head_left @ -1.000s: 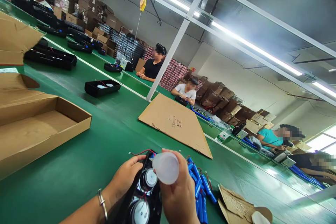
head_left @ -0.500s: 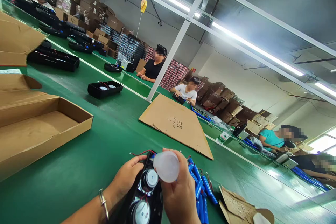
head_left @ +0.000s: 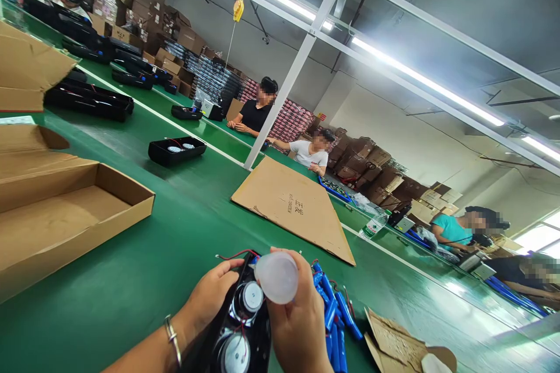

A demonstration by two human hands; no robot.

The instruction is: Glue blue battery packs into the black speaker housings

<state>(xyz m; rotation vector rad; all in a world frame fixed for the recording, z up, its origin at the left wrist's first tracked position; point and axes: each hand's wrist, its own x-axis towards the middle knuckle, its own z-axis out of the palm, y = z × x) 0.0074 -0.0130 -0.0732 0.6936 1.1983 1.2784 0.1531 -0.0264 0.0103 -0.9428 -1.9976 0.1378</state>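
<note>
My left hand [head_left: 212, 294] grips the edge of a black plastic speaker housing [head_left: 245, 332], which holds round speaker drivers [head_left: 252, 297] and trails red and black wires [head_left: 234, 254]. My right hand [head_left: 297, 326] pinches a translucent white plastic dome [head_left: 276, 277] just above the upper driver, and the dome hides part of the housing. Close to my right hand, a pile of blue cylindrical battery cells [head_left: 333, 315] with thin leads lies on the green belt. The housing's lower end runs out of view.
A flattened cardboard sheet [head_left: 293, 204] and an open cardboard box [head_left: 65, 215] lie on the green conveyor belt [head_left: 131, 280]. Torn cardboard [head_left: 394, 344] sits at lower right. Black housings line the belt ahead. Co-workers sit beyond a white steel post [head_left: 289, 87].
My hands and the dome have hardly moved. The seated co-worker in the white shirt now stretches one arm out to the side, away from the belt.
</note>
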